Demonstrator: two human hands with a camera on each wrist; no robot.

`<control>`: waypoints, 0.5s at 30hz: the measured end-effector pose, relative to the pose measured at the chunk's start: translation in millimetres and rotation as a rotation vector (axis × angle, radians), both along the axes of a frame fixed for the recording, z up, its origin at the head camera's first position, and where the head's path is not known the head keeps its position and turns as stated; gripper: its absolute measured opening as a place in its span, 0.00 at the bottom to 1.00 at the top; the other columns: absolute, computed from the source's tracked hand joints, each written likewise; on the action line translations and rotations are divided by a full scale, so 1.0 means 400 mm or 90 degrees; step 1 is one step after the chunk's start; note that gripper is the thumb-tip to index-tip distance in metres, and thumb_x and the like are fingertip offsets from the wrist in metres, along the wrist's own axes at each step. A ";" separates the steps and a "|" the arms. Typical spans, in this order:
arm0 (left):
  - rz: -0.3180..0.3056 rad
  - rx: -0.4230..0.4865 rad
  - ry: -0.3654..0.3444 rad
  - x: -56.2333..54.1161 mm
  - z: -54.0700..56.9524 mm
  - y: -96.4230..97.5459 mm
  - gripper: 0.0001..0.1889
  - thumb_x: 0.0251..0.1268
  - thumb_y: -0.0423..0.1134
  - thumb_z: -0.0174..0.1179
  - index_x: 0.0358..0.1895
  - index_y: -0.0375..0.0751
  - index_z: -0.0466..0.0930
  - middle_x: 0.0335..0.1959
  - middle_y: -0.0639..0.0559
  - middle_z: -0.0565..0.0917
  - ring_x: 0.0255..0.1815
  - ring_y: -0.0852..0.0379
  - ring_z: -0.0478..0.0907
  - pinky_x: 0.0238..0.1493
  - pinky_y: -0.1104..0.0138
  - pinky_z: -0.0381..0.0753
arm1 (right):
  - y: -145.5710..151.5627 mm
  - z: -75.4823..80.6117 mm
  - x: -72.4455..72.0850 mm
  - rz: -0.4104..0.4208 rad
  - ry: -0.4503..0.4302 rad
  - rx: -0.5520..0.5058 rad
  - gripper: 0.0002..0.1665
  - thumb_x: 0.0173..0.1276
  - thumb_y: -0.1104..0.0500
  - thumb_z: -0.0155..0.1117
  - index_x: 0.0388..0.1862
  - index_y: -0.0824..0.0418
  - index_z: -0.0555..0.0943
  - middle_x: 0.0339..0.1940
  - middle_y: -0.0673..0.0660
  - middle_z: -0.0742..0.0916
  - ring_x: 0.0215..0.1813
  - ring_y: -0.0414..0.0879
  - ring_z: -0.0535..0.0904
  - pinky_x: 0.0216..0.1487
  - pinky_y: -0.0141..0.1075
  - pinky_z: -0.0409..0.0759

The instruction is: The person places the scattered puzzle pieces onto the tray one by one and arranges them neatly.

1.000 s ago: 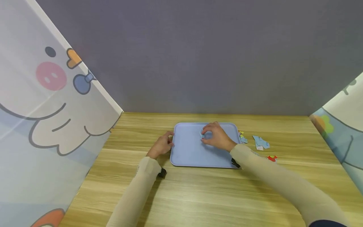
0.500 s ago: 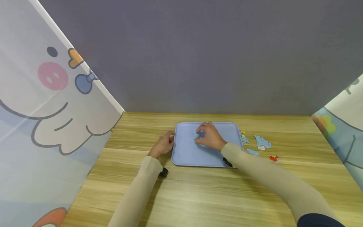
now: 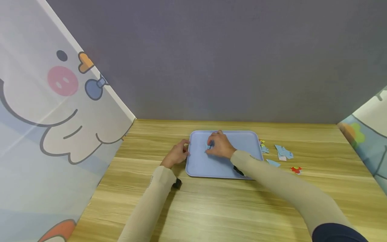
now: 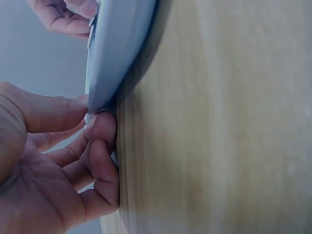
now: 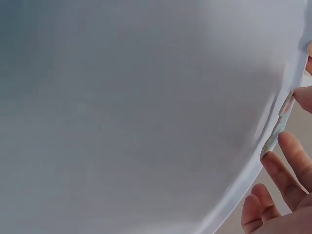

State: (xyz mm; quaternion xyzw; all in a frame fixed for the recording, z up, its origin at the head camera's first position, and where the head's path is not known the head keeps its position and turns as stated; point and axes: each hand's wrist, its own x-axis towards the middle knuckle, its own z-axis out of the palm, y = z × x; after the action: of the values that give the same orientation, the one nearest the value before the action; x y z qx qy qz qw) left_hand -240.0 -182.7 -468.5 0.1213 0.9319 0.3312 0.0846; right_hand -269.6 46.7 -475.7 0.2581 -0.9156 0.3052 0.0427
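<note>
At the left edge of the light-blue tray (image 3: pixel 199 166), my left hand (image 3: pixel 176 154) grips the rim. The left wrist view shows its thumb (image 4: pixel 61 113) against the tray's side (image 4: pixel 117 48) and the other fingers curled below the rim. Over the tray's left half, my right hand (image 3: pixel 220 145) pinches a small flat light-blue printed piece (image 3: pixel 208 147) between thumb and fingertips. In the right wrist view this piece (image 5: pixel 277 132) has a reddish patch and lies low against the tray surface (image 5: pixel 161 122).
Several more flat cut pieces lie on the wooden table right of the tray: a light-blue group (image 3: pixel 285 153), a single blue piece (image 3: pixel 273 163), a red one (image 3: pixel 296 170) and a blue-yellow cluster (image 3: pixel 264 148). A grey panel (image 3: pixel 229 60) stands behind the table.
My right hand has moved left across the tray with the piece, uncovering the single blue piece beside the tray. My left hand stays at the tray's left rim. The head view has shifted slightly.
</note>
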 end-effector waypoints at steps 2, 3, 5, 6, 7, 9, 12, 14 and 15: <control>0.001 0.001 -0.001 0.002 0.001 -0.002 0.24 0.60 0.26 0.60 0.60 0.35 0.66 0.28 0.49 0.77 0.27 0.55 0.73 0.31 0.65 0.74 | -0.006 0.005 -0.002 0.005 -0.009 0.013 0.15 0.43 0.51 0.79 0.24 0.55 0.82 0.33 0.49 0.81 0.46 0.50 0.67 0.51 0.47 0.66; 0.002 0.003 -0.003 0.004 0.002 -0.002 0.24 0.60 0.26 0.60 0.60 0.35 0.66 0.28 0.49 0.77 0.27 0.55 0.73 0.31 0.65 0.74 | -0.009 0.007 -0.003 0.006 -0.016 0.019 0.15 0.43 0.51 0.79 0.25 0.55 0.82 0.33 0.48 0.81 0.47 0.50 0.67 0.51 0.47 0.66; 0.002 0.006 -0.002 0.006 0.005 -0.004 0.24 0.60 0.26 0.60 0.60 0.35 0.66 0.28 0.49 0.77 0.27 0.55 0.73 0.30 0.65 0.74 | -0.015 0.009 -0.005 0.010 -0.022 0.028 0.14 0.43 0.51 0.79 0.24 0.55 0.82 0.32 0.47 0.80 0.46 0.50 0.67 0.51 0.47 0.66; 0.002 0.008 -0.001 0.006 0.006 -0.004 0.24 0.60 0.26 0.60 0.60 0.35 0.66 0.28 0.49 0.77 0.27 0.55 0.73 0.31 0.65 0.74 | -0.019 0.010 -0.007 0.012 -0.022 0.032 0.14 0.43 0.51 0.79 0.24 0.55 0.82 0.32 0.47 0.80 0.46 0.50 0.67 0.50 0.47 0.66; 0.002 0.009 -0.003 0.007 0.007 -0.004 0.25 0.60 0.26 0.60 0.60 0.35 0.66 0.28 0.49 0.77 0.27 0.55 0.74 0.31 0.65 0.74 | -0.022 0.010 -0.009 0.015 -0.019 0.035 0.15 0.42 0.51 0.79 0.24 0.55 0.82 0.31 0.47 0.80 0.45 0.50 0.67 0.49 0.46 0.67; 0.005 0.008 -0.010 0.007 0.007 -0.005 0.25 0.60 0.27 0.60 0.61 0.35 0.66 0.28 0.49 0.77 0.28 0.55 0.74 0.31 0.65 0.74 | -0.029 0.009 -0.015 0.018 -0.018 0.043 0.15 0.42 0.51 0.79 0.24 0.55 0.82 0.31 0.47 0.80 0.43 0.49 0.67 0.47 0.44 0.67; 0.005 0.005 -0.016 0.005 0.008 -0.005 0.25 0.61 0.27 0.60 0.62 0.36 0.66 0.29 0.48 0.77 0.29 0.55 0.74 0.32 0.65 0.75 | -0.039 0.008 -0.024 0.020 -0.016 0.051 0.15 0.42 0.50 0.79 0.24 0.54 0.82 0.32 0.47 0.81 0.42 0.48 0.66 0.45 0.42 0.67; 0.005 0.004 -0.020 0.004 0.010 -0.004 0.25 0.62 0.27 0.60 0.62 0.36 0.66 0.29 0.48 0.77 0.29 0.55 0.74 0.32 0.65 0.75 | -0.046 0.011 -0.028 0.021 -0.022 0.053 0.15 0.42 0.50 0.79 0.24 0.54 0.82 0.33 0.47 0.81 0.41 0.48 0.66 0.44 0.42 0.67; 0.003 0.003 -0.019 0.003 0.012 -0.004 0.25 0.62 0.27 0.59 0.62 0.36 0.66 0.29 0.48 0.77 0.29 0.55 0.74 0.32 0.65 0.75 | -0.049 0.012 -0.030 0.020 -0.025 0.054 0.15 0.42 0.50 0.79 0.25 0.54 0.82 0.33 0.47 0.81 0.41 0.48 0.66 0.44 0.41 0.67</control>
State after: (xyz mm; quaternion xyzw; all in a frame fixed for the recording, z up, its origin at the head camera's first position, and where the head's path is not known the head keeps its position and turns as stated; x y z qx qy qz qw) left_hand -238.7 -184.2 -463.8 0.1144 0.9300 0.3353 0.0977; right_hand -281.4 27.0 -471.0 0.2682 -0.9241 0.2721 0.0090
